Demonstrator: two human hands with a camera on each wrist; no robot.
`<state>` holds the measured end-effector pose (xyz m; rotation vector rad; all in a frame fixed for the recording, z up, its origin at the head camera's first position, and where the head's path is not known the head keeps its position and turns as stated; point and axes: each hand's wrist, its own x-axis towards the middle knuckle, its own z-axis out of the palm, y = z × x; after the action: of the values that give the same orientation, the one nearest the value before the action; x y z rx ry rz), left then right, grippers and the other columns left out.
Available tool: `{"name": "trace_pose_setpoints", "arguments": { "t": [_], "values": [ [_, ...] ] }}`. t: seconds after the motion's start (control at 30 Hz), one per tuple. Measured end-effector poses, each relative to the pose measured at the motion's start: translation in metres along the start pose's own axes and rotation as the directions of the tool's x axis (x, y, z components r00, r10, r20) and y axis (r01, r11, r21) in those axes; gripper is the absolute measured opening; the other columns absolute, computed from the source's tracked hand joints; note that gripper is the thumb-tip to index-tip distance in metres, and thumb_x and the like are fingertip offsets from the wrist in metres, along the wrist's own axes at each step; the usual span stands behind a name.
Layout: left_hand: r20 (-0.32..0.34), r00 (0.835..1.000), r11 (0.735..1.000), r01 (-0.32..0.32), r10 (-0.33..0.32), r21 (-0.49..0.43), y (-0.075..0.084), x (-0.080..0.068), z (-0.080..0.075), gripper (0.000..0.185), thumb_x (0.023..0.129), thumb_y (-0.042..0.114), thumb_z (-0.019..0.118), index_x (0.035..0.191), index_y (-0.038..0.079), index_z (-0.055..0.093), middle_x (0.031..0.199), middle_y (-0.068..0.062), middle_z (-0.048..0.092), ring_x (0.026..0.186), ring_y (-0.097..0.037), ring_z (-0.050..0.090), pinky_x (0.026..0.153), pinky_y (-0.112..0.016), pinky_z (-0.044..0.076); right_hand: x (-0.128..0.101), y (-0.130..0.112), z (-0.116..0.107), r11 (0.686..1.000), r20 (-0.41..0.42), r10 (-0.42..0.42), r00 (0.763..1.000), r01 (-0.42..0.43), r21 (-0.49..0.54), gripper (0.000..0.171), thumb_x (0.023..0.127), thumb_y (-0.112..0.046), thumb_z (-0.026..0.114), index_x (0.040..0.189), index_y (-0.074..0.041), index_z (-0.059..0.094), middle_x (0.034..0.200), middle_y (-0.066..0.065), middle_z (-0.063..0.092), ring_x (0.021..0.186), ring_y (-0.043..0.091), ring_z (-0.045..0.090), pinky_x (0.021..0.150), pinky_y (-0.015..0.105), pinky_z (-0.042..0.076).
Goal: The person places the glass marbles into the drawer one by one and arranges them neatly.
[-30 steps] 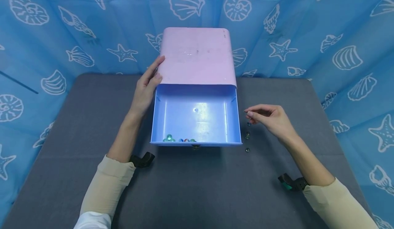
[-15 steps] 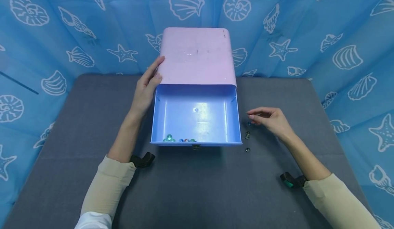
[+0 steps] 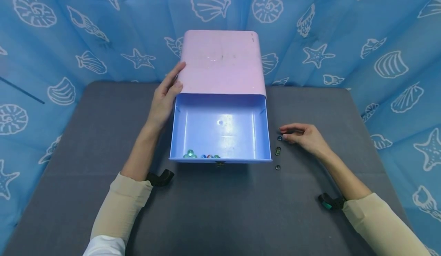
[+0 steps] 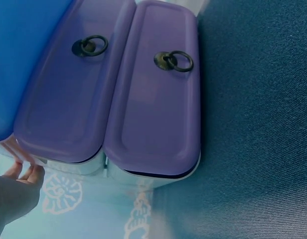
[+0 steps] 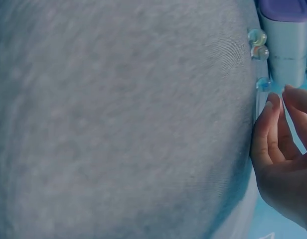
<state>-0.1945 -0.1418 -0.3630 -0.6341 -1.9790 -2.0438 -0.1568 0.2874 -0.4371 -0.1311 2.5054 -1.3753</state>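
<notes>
Your hands flank the open drawer, marbles by the right one.

Your left hand lies flat-fingered against the pink box beside the blue drawer. Your right hand, fingers loosely curled, has its fingertips touching the farthest marble, holding nothing I can make out; two more marbles lie just nearer on the grey counter. Blue seashell curtain behind; no readable writing.

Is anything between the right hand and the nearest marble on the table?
Nothing visible. The right hand has its fingertips right at the blue marble on the table, beside the open drawer; no object lies between them.
</notes>
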Motion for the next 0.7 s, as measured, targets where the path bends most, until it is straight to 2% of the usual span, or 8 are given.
{"name": "trace_pose_setpoints", "arguments": {
  "t": [0.17, 0.33, 0.5, 0.7],
  "values": [
    [-0.001, 1.0, 1.0, -0.012, 0.012, 0.011, -0.0015, 0.0001, -0.0003, 0.05, 0.101, 0.012, 0.047, 0.149, 0.003, 0.043, 0.157, -0.005, 0.038, 0.145, -0.018, 0.032, 0.119, -0.035, 0.024, 0.0009, 0.0054, -0.0004, 0.998, 0.021, 0.031, 0.999, -0.029, -0.059, 0.031, 0.094, -0.011, 0.068, 0.123, -0.002, 0.067, 0.118, 0.018, 0.068, 0.079, 0.012, 0.065, 0.066, 0.024, 0.052],
    [0.005, 1.0, 0.999, -0.023, 0.023, 0.026, -0.0012, -0.001, -0.0009, 0.05, 0.101, 0.013, 0.046, 0.15, 0.004, 0.042, 0.158, -0.005, 0.037, 0.146, -0.018, 0.031, 0.119, -0.036, 0.023, 0.0013, 0.0074, 0.0016, 0.997, 0.047, 0.02, 0.999, -0.016, -0.076, 0.034, 0.09, -0.009, 0.072, 0.123, 0.001, 0.067, 0.113, 0.02, 0.069, 0.081, 0.012, 0.066, 0.067, 0.023, 0.053],
    [0.007, 0.999, 0.999, -0.032, 0.032, 0.023, -0.0008, -0.0009, -0.0005, 0.05, 0.101, 0.014, 0.046, 0.15, 0.005, 0.042, 0.158, -0.005, 0.037, 0.146, -0.019, 0.031, 0.119, -0.037, 0.023, 0.0025, 0.0092, 0.0033, 0.992, 0.05, -0.034, 0.998, 0.04, -0.117, 0.035, 0.088, -0.011, 0.076, 0.12, 0.001, 0.07, 0.106, 0.018, 0.068, 0.078, 0.011, 0.062, 0.063, 0.022, 0.05],
    [0.002, 1.0, 0.999, -0.027, 0.027, 0.02, -0.0011, -0.0004, 0.0004, 0.051, 0.101, 0.016, 0.047, 0.15, 0.005, 0.042, 0.157, -0.005, 0.038, 0.146, -0.019, 0.032, 0.119, -0.036, 0.024, 0.0046, 0.0115, 0.0055, 0.973, 0.009, -0.106, 0.994, 0.106, -0.205, 0.027, 0.086, -0.017, 0.078, 0.111, -0.006, 0.076, 0.095, 0.009, 0.068, 0.074, 0.011, 0.06, 0.061, 0.022, 0.047]
  ]
}}
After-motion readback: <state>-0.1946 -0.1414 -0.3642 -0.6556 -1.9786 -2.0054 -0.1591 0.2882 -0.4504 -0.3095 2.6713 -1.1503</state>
